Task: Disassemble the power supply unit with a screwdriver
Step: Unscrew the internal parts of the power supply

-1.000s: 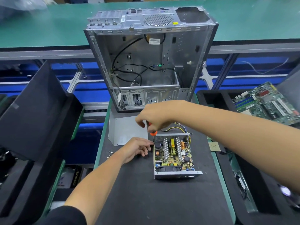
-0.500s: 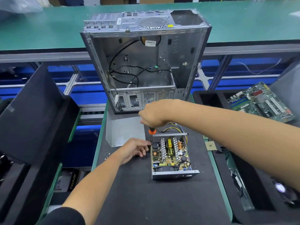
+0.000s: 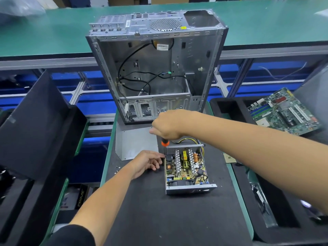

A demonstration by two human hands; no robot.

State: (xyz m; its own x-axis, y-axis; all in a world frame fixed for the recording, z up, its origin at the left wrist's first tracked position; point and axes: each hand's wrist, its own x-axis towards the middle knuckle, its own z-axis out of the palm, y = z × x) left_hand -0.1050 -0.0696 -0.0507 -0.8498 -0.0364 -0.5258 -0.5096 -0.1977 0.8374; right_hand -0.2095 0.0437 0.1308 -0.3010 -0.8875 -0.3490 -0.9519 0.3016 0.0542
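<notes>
Open power supply unit sits mid-desk. Right hand fingers grip the screwdriver at its 11 o'clock corner; left hand fingers rest relaxed at 9. Empty computer case stands at 12, motherboard at 2.

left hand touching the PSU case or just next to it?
Touching. In the head view the left hand rests on the mat with its fingertips against the left wall of the power supply unit; no gap shows.
</notes>
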